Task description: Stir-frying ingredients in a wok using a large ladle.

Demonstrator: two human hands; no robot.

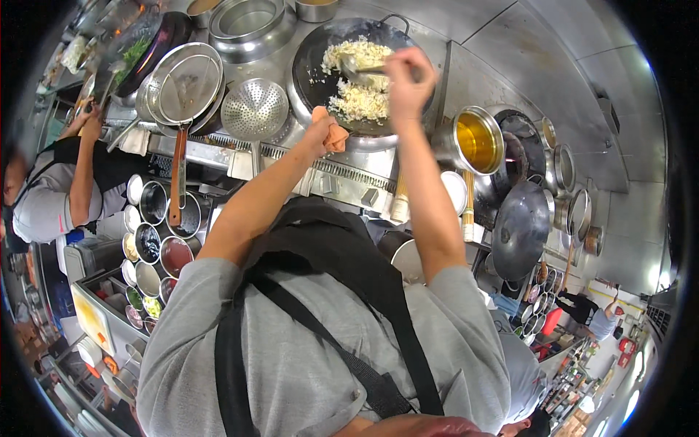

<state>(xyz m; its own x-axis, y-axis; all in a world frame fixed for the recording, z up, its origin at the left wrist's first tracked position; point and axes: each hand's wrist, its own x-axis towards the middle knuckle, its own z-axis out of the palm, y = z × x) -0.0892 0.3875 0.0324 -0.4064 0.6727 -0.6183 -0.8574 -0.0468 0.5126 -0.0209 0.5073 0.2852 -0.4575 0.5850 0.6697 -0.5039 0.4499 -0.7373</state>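
Note:
A dark round wok [309, 69] sits on the stove in front of me, with pale fried rice [362, 102] spread over its middle and right side. My right hand [410, 80] is closed around the handle of a metal ladle [352, 71], whose bowl dips into the rice. At the wok's near left edge, my left hand [317, 138] grips a folded orange cloth [336, 136] against the rim. Whether a wok handle lies under the cloth is hidden. A loop handle [395, 22] stands up at the wok's far side.
Left of the wok lie a perforated skimmer [255, 109] and a wood-handled mesh strainer [191, 80]. To its right stands a pot of yellow oil [478, 142]; a dark pan [522, 229] hangs nearer. Ingredient pots [176, 256] cluster at lower left. Another person [51, 193] works at far left.

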